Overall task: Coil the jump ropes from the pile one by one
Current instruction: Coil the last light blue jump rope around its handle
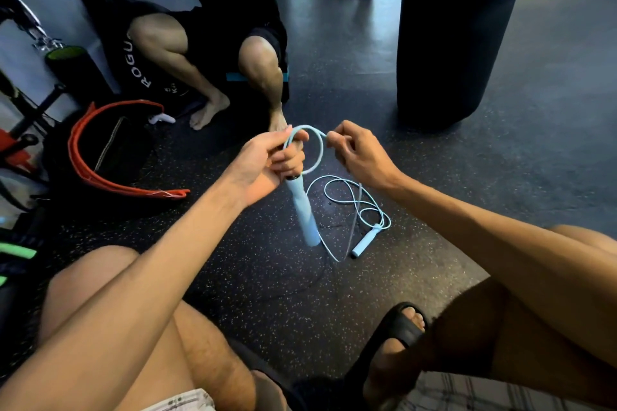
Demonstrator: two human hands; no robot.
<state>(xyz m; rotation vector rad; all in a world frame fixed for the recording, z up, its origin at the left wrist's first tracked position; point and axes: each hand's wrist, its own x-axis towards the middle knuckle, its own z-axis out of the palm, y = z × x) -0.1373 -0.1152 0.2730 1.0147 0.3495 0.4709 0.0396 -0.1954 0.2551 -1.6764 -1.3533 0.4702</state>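
The left hand [267,160] has its fingers closed around the top of a pale blue jump rope handle [303,210], whose long axis runs from 12 o'clock down toward 6 o'clock, tilted a little rightward, its free end hanging above the floor. From the grip the blue cord [317,150] arcs up and over in a small loop to the right hand [359,153], whose thumb and fingers pinch the cord just beside the left hand. The rest of the cord trails down and lies in loose overlapping loops on the floor at about 5 o'clock from the hands, ending at the second handle [364,241], which lies flat, pointing from 1 o'clock to 7 o'clock. The speckled black rubber floor [267,294] is open around the loops and off to 3 o'clock. A black punching bag [457,27] hangs at 1 o'clock, a seated person's bare legs [257,70] are at 12 o'clock, and a black bag with an orange rim [110,157] sits at 9 o'clock.
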